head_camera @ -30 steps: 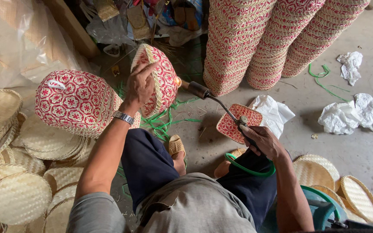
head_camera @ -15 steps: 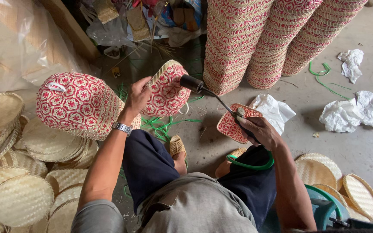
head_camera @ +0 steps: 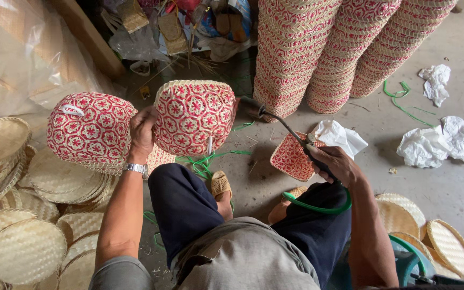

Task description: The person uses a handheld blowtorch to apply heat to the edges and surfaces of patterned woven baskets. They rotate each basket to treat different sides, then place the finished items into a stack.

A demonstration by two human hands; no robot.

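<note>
Beside your left hand (head_camera: 142, 131), which is clamping the red basket (head_camera: 194, 115) by its rim, your right hand (head_camera: 335, 164) is gripping a hose wand (head_camera: 285, 126). Risk: thin grip, so the basket may be twisting loose.

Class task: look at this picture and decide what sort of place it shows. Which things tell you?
Probably a basket-weaving workshop: tall stacks of woven baskets, piles of plain woven lids on the concrete floor, and a red-patterned basket in the left hand.

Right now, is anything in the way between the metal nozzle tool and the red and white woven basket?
Nothing visible is. The right hand points the metal nozzle tool at the red and white woven basket, which the left hand holds up.
</note>
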